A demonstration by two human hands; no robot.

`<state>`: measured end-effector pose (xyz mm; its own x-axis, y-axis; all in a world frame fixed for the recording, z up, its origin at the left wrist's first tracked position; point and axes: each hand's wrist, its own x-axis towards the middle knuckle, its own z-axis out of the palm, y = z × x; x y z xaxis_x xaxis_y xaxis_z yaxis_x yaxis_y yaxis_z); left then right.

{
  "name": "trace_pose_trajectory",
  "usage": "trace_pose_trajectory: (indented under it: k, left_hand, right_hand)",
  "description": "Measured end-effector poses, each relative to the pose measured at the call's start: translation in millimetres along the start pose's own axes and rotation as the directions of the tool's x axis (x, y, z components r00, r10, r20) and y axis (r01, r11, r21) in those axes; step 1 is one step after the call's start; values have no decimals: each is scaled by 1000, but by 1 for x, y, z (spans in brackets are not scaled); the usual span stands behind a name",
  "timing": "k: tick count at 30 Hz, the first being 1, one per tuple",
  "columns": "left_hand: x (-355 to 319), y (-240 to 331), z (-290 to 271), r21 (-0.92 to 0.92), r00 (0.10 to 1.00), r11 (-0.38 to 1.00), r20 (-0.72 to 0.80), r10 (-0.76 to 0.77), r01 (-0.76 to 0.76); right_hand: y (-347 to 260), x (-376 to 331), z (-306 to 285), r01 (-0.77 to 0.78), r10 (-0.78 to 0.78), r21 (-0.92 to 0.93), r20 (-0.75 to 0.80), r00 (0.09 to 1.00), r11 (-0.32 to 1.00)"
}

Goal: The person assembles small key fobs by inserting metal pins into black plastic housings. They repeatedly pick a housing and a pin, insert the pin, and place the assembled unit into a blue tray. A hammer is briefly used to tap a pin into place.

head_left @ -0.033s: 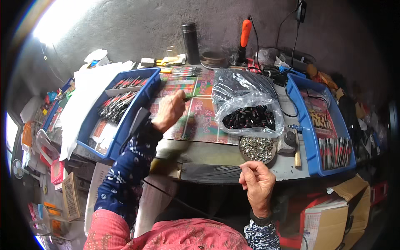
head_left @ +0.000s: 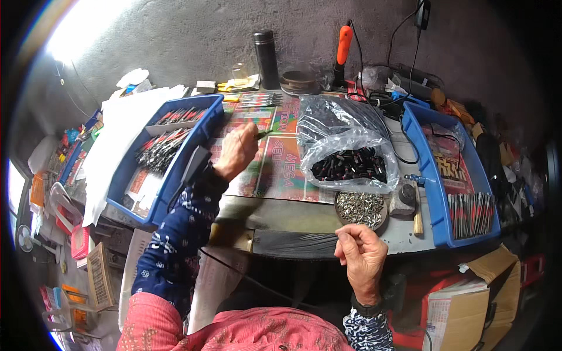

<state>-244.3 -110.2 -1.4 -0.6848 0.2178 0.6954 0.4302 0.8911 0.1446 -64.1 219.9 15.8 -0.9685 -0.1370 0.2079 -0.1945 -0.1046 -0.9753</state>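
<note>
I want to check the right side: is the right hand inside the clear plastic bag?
No, the right hand is at the table's near edge, below the round dish, apart from the bag.

Small workshop, assembly bench w/ rough grey plaster wall behind. Blue tray (head_left: 175, 169) of thin red-black parts just left of left-hand fingers (head_left: 249, 133); clear plastic bag (head_left: 345, 146) of dark pieces to their right. Round dish of small metal bits (head_left: 360, 209) just above right-hand fingers (head_left: 351, 237). Orange-handled tool (head_left: 343, 44) and cables at bench back.

Grey plaster wall (head_left: 193, 41) behind a cluttered workbench (head_left: 281, 213), daylight upper left.
</note>
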Motion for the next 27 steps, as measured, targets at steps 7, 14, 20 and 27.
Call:
trace_pose_trajectory:
  k: [7, 14, 20, 27]
  left_hand:
    - [36, -59, 45, 93, 985, 984, 68, -157, 150]
    - [56, -84, 77, 152, 945, 941, 76, -317, 304]
    - [73, -98, 99, 121, 951, 945, 24, -309, 304]
    - [80, -94, 112, 223, 960, 934, -21, -281, 278]
  right_hand:
    - [-5, 29, -2, 42, -43, -85, -14, 999, 995]
    - [19, 29, 4, -17, 15, -48, -52, 999, 999]
    - [28, 31, 5, -8, 3, -73, -73, 997, 997]
    - [31, 31, 4, 33, -40, -157, -37, 999, 987]
